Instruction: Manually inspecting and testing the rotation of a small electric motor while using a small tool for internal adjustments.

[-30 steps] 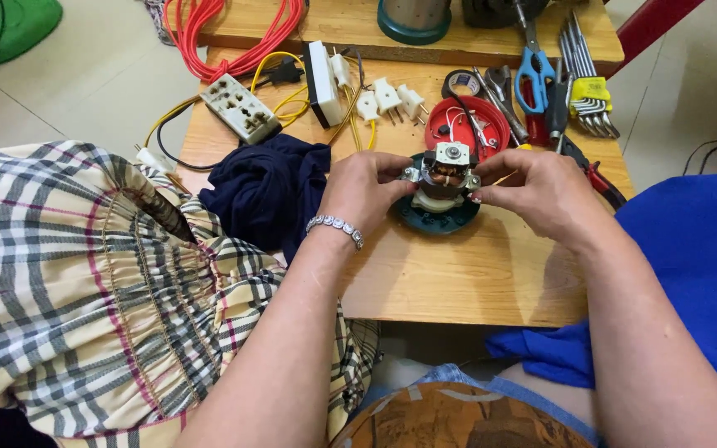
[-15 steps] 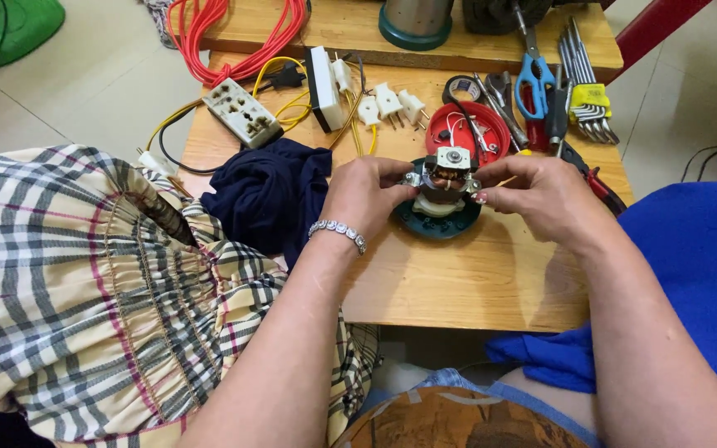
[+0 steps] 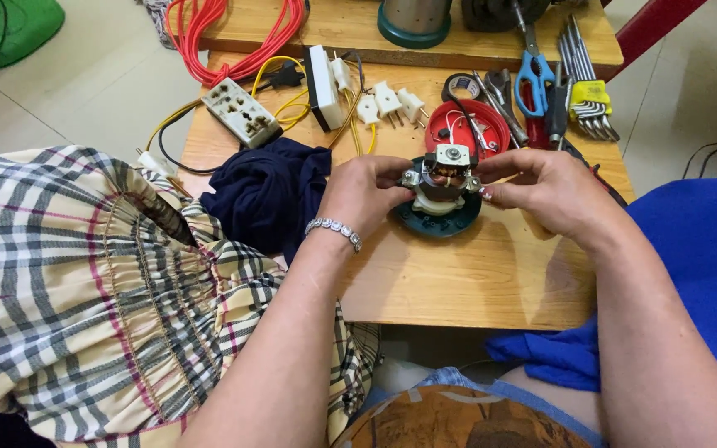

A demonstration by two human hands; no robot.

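Left hand: the left hand (image 3: 367, 195) grips the left side of the motor (image 3: 441, 178), fingers curled round its metal frame, thumb on the near side; a bracelet (image 3: 335, 230) sits on the wrist.
Right hand: the right hand (image 3: 545, 191) pinches the motor's right side, fingertips closed on the frame near the top bracket.
Motor: a small electric motor with copper windings and a white top plate, held upright between both hands just above a dark green base (image 3: 437, 222); whether it touches the base I cannot tell.
Where: near the middle of the wooden counter (image 3: 458, 282), in front of the red lid (image 3: 466, 129) that holds wires and small parts.
Around it: a dark blue cloth (image 3: 271, 195) just to the left; a white socket strip (image 3: 241, 112) and loose white plugs (image 3: 387, 101) behind; scissors (image 3: 533, 70), hex keys (image 3: 582, 83) and a tape roll (image 3: 462, 85) at the back right; a red cable (image 3: 234, 37) at the back left.
Doing it well: by my judgement, an even grip from both sides on the metal frame keeps the motor level over the base; fingers are best kept off the windings and thin leads, which look easy to bend or snag.
Risk: a tilt could jam the motor against the base rim.
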